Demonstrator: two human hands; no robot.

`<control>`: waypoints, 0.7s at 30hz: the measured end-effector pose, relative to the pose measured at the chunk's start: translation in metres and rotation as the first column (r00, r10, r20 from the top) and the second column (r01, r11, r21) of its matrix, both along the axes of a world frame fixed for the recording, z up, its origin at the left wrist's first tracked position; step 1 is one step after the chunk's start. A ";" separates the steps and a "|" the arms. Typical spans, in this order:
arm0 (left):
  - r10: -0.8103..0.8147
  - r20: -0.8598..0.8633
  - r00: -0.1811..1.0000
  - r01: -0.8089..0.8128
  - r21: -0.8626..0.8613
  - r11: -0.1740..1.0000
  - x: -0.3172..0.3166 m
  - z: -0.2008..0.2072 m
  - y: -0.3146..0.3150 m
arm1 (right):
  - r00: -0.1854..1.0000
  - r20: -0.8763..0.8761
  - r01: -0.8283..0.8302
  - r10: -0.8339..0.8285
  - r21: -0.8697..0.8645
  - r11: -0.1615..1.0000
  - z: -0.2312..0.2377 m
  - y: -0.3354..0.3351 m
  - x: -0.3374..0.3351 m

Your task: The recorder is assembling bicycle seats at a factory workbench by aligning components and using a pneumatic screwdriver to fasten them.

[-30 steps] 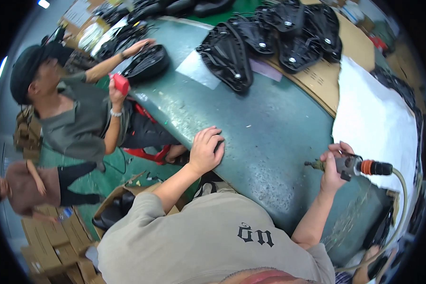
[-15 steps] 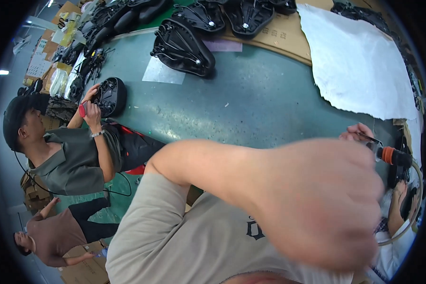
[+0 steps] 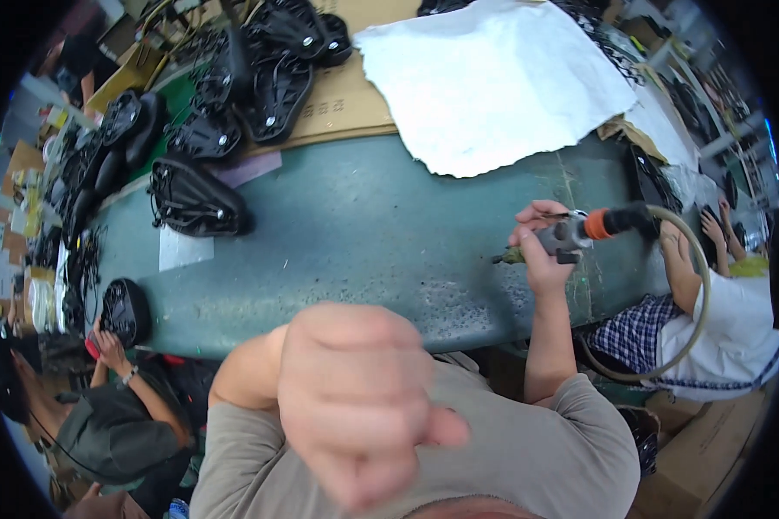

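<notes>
My left hand (image 3: 355,398) is raised close to the camera, large and slightly blurred. Its fingers are curled into a fist, knuckles showing, with the thumb poking out at the right; the inside of the fist is hidden. Over the right part of the green table, my right hand (image 3: 541,251) is wrapped round a grey air tool (image 3: 566,235). This tool has an orange ring and a black end on a hose (image 3: 706,294), and its dark tip points left. A thin dark metal piece shows by the fingers.
Black bicycle saddles (image 3: 197,197) lie upside down at the left and far left of the table (image 3: 363,216). A white sheet (image 3: 493,86) covers part of a cardboard sheet (image 3: 346,104) at the back. Co-workers sit at left, one holding a saddle (image 3: 125,313), and at right.
The view has swung right, bringing my right hand and the air tool fully into sight. My left fist has moved leftward in the picture, away from in front of my right arm.
</notes>
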State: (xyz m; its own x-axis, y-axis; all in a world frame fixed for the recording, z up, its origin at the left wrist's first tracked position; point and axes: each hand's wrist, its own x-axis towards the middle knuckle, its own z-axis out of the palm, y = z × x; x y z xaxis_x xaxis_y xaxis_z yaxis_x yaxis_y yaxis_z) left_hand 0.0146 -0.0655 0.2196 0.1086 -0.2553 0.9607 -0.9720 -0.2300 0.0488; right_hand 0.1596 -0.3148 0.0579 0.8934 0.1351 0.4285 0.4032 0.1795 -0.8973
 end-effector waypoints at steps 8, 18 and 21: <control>0.510 -0.513 0.691 -0.327 0.407 0.853 -0.032 -0.119 0.016 | 0.997 -0.075 0.015 -0.014 0.010 1.000 0.000 0.007 -0.001; 0.500 -0.655 0.566 -0.247 0.444 0.861 -0.070 -0.189 0.007 | 0.998 0.053 0.031 -0.026 -0.087 0.996 0.002 0.004 -0.023; 0.490 -0.662 0.567 -0.222 0.450 0.865 -0.079 -0.190 0.003 | 0.996 0.083 0.021 -0.015 -0.074 0.997 -0.003 -0.002 -0.035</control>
State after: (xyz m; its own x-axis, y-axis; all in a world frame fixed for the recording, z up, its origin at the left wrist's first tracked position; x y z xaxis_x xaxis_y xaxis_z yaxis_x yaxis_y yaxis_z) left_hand -0.0646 -0.0628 0.0298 0.8804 -0.2714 0.3888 -0.4612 -0.6806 0.5693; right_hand 0.1248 -0.3170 0.0545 0.8580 0.1539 0.4901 0.4789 0.1055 -0.8715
